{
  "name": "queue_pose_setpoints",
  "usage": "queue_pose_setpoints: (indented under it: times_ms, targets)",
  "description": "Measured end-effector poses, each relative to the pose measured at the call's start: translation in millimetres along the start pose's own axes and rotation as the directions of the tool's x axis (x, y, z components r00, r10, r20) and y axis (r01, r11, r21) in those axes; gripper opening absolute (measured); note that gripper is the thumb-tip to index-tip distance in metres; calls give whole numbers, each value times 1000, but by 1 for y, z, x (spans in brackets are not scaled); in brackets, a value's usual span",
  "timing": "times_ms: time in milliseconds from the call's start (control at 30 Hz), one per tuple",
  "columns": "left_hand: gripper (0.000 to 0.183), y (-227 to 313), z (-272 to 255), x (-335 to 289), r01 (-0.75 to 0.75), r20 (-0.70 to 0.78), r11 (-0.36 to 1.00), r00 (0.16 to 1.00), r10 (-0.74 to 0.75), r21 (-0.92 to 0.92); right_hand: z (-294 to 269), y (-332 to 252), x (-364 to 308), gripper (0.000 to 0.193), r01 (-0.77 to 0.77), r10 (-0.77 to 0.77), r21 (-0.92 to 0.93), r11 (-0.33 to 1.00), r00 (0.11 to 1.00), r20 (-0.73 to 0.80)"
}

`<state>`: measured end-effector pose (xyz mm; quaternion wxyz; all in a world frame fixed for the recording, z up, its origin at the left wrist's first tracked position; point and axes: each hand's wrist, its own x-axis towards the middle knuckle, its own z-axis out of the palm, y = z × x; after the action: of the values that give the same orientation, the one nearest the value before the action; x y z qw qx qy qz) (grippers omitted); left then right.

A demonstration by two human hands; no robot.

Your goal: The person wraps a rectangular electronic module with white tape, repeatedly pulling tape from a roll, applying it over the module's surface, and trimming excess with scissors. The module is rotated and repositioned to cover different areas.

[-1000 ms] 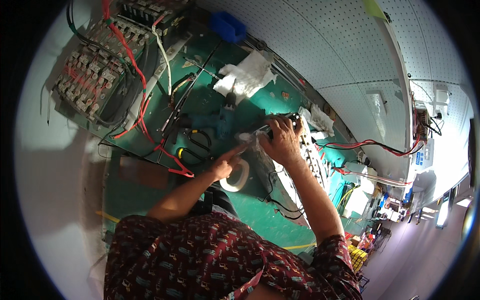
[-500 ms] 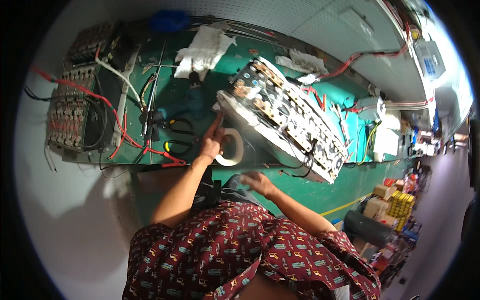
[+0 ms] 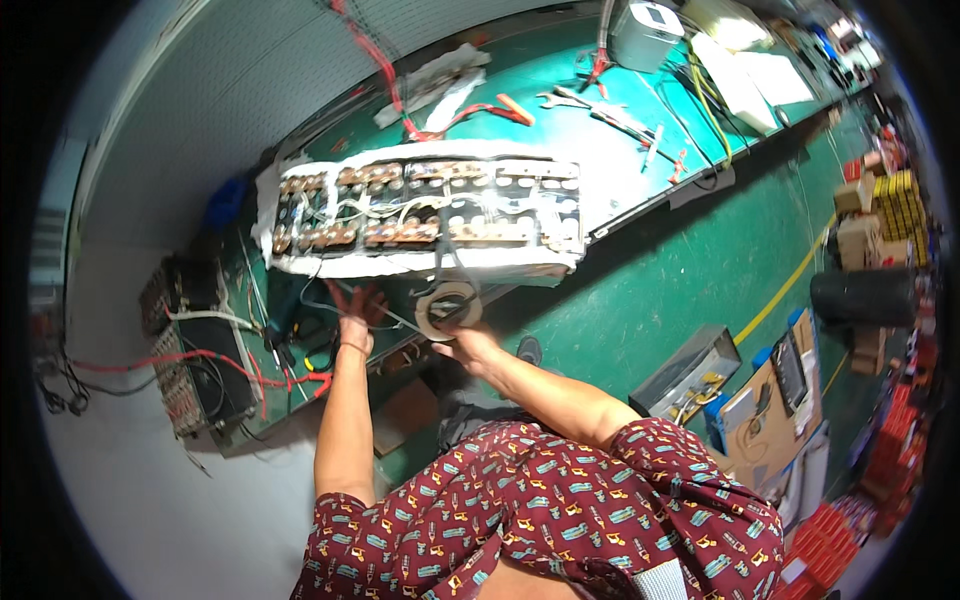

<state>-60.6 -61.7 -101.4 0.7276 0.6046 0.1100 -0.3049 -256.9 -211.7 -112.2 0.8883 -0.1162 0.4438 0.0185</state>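
White-wrapped battery pack (image 3: 425, 215) is lying on green table (image 3: 640, 170), probably heavy, rigid; grip by wrapped ends, not wiring | right hand (image 3: 462, 338) is gripping tape roll (image 3: 446, 308) at near edge | left hand (image 3: 358, 318) is spreading open over cables (image 3: 310, 300).

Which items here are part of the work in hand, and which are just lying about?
In use:
right hand on tape roll
left hand by the wires under the white battery pack

Lying about:
orange-handled pliers
grey box
black roll
cardboard boxes
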Motion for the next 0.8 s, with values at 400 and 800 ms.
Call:
queue_pose_setpoints:
  times_ms: [400,800]
  targets:
    - [97,12,13,-4,-36,-51,998,998,38,52,-140,-108,-122,11,410,-371,151,899,899,-235]
    - [92,-6,19,-15,-337,-142,897,911,387,286,-136,-120,-135,13,612,-567,221,759,789,-237]
